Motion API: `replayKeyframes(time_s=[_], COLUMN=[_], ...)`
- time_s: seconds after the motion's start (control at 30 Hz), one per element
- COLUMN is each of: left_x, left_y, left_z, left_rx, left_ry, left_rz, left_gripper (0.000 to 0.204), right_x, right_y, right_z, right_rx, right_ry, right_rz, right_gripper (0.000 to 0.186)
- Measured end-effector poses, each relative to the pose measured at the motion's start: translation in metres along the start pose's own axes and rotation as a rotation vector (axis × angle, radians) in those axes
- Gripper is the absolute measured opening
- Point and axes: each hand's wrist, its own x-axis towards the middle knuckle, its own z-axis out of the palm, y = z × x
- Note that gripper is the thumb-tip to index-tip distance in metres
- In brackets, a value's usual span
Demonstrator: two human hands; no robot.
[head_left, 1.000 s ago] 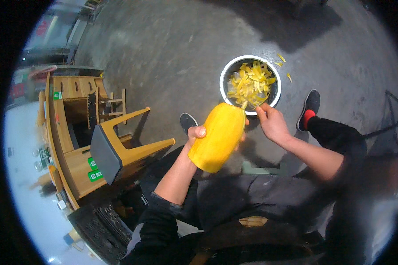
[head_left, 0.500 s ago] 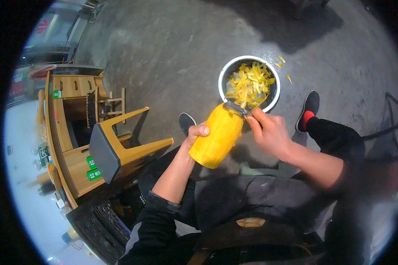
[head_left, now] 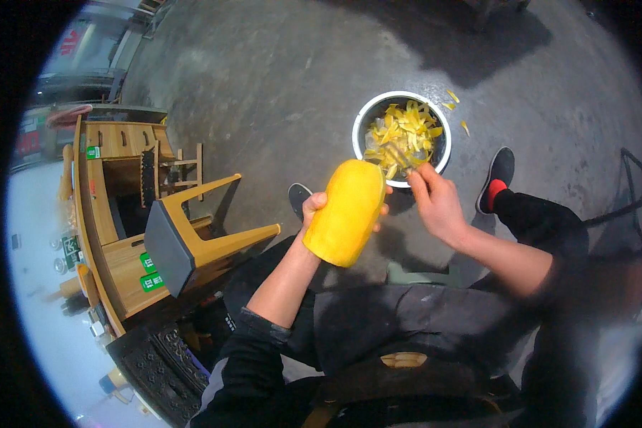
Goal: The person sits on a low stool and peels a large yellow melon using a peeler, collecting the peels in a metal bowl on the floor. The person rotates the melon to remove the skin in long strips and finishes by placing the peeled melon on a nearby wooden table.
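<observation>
My left hand (head_left: 314,209) grips a big peeled yellow squash (head_left: 346,212), its thumb on the near-left side and fingertips showing past the right side. The squash tilts, with its rounded end toward the bin and a flat cut end toward me. In my right hand (head_left: 441,207) is a peeler (head_left: 399,158), held apart from the squash and over the bin's near side; its head is blurred. Below stands a bin with a white rim (head_left: 364,108), holding yellow peelings (head_left: 405,128) on a clear plastic lining.
A few peelings (head_left: 465,128) lie on the concrete floor (head_left: 278,85) right of the bin. To my left are a stool (head_left: 170,246) with tan legs and a wooden desk (head_left: 107,214). My shoes flank the bin; a dark frame (head_left: 631,207) stands far right.
The peeler has come off the squash's upper end and moved right and away, over the bin. My left hand has shifted its hold, and the squash has turned slightly.
</observation>
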Motion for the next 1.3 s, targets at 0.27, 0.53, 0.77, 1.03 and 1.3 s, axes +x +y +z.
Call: replayKeyframes(time_s=[0.27, 0.53, 0.77, 1.03, 1.3], left_x=[0.003, 0.005, 0.009, -0.001, 0.001], left_y=[-0.008, -0.008, -0.011, -0.007, -0.011], left_z=[0.001, 0.011, 0.021, 0.017, 0.017], left_rx=[-0.343, -0.305, -0.23, -0.359, -0.446], left_ry=[-0.033, -0.069, -0.143, -0.022, -0.015], left_rz=[-0.026, -0.056, -0.116, -0.045, -0.096], left_gripper=[0.09, 0.091, 0.1, 0.095, 0.099], right_x=[-0.007, 0.002, 0.03, -0.006, -0.004], right_y=[-0.025, -0.004, 0.034, -0.017, -0.018], right_z=[-0.005, -0.001, 0.016, 0.001, -0.004], right_rx=[-0.154, -0.292, -0.139, -0.099, -0.247], right_ry=[-0.015, -0.03, -0.049, -0.018, -0.032], right_rz=[-0.579, -0.291, 0.349, -0.34, -0.482], right_gripper=[0.013, 0.019, 0.036, 0.015, 0.014])
